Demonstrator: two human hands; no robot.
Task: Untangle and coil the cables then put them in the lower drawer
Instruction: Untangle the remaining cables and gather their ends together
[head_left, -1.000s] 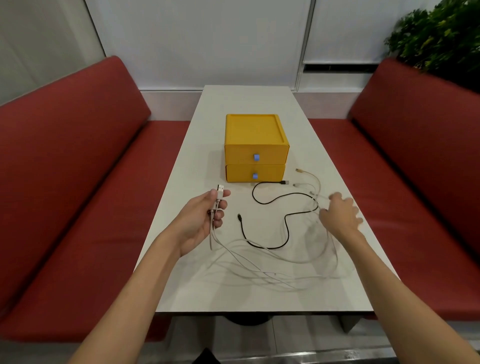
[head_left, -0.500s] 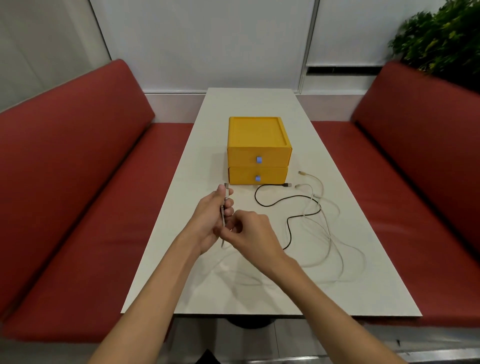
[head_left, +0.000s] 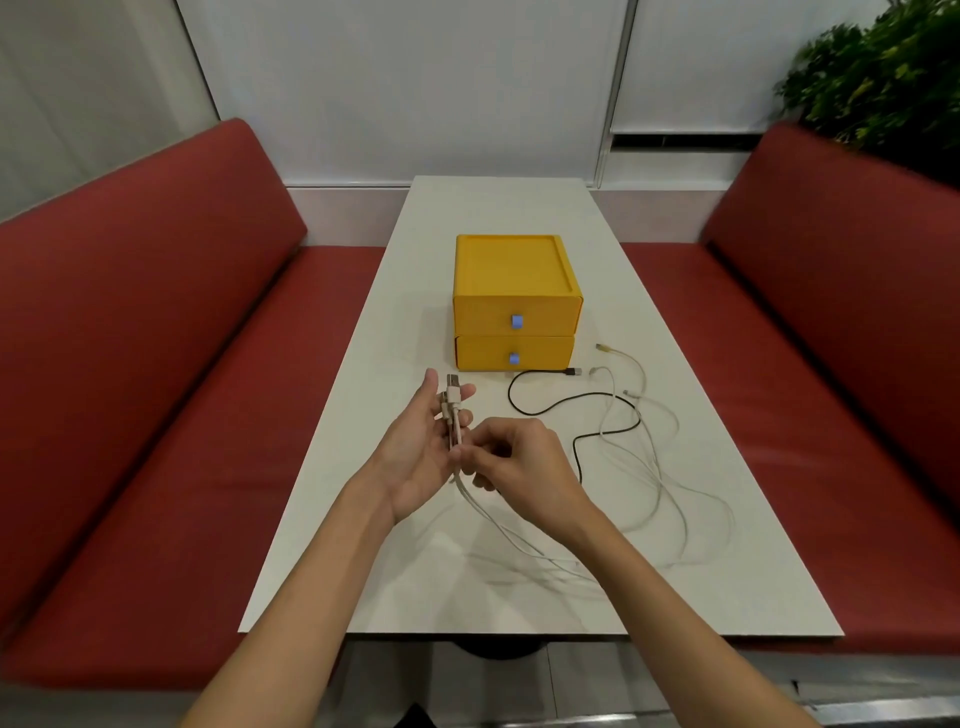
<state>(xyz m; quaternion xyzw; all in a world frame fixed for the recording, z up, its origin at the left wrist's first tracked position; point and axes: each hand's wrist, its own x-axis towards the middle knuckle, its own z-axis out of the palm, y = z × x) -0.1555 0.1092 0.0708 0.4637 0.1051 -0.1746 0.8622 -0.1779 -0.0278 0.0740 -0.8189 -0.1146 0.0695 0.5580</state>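
the left hand (head_left: 415, 457) is palm up and its fingers (head_left: 466, 391) hold the plug ends of the thin white cables (head_left: 454, 397) in a little bunch, though the grip looks loose. the right hand (head_left: 519, 467) is just beside it, with its fingers curled and pinching the same cables right under the plugs. the rest of the white cables lies in loose loops on the white desk (head_left: 498, 208), off to the right. a thin black cable (head_left: 545, 370) snakes through those loops (it seems to cross them, but i cannot tell if it goes over or under). the yellow plastic box with two drawers (head_left: 514, 270) sits past the hands, and its lower drawer (head_left: 540, 353) is closed

here is what could go wrong. if the right hand pulls the white cables fast, the loops may catch on the black cable and pull into a tight knot. the black cable could also get dragged along and slide off the desk. the plugs might slip out of the left hand. and with both hands busy, no hand is free to open the drawer, so a coil may spring apart when one hand lets go
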